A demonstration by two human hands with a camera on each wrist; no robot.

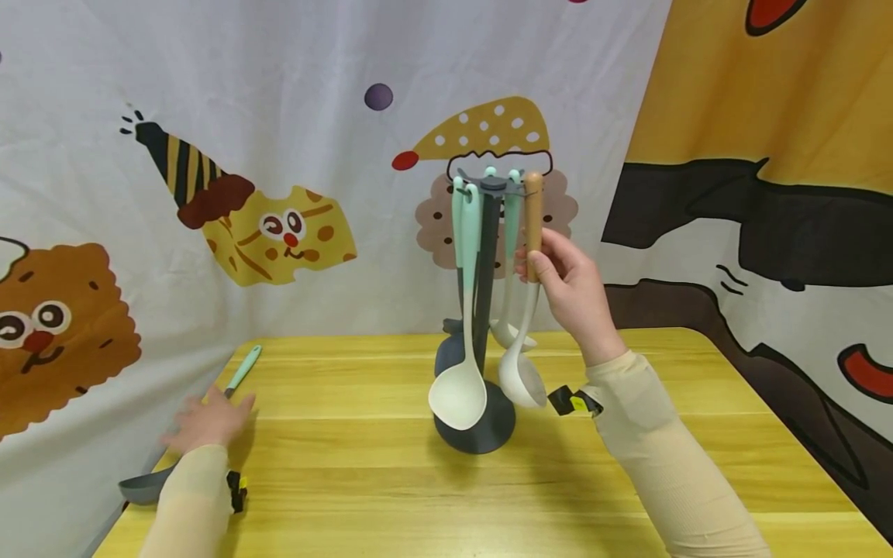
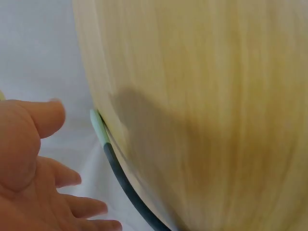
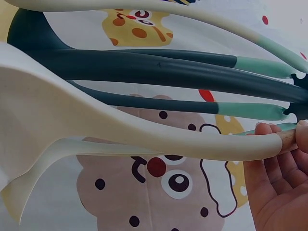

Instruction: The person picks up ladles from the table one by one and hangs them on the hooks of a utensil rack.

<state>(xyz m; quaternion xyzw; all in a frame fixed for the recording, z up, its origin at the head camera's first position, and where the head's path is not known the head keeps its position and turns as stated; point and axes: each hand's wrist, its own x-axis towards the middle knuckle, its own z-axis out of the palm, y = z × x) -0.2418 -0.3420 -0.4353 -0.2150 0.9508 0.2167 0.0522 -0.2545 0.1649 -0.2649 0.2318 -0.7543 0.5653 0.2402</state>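
Observation:
In the head view my right hand [image 1: 575, 291] grips the wooden handle of a white ladle [image 1: 522, 377]. The top of that handle is at a hook of the dark utensil stand [image 1: 487, 310]; whether it hangs there I cannot tell. The right wrist view shows the fingers [image 3: 269, 178] around the wood just above the ladle's white neck [image 3: 231, 147]. At the left, my left hand [image 1: 209, 422] is over a dark grey ladle [image 1: 146, 488] with a mint handle end. Its fingers [image 2: 86, 206] are spread and apart from that ladle's shaft [image 2: 127, 185] in the left wrist view.
Another white ladle [image 1: 458, 397] with a mint handle hangs at the stand's front. More mint-handled utensils hang behind it, partly hidden. The stand's round base [image 1: 481, 434] rests on the wooden table [image 1: 335, 465]. A printed curtain [image 1: 293, 93] hangs behind the table.

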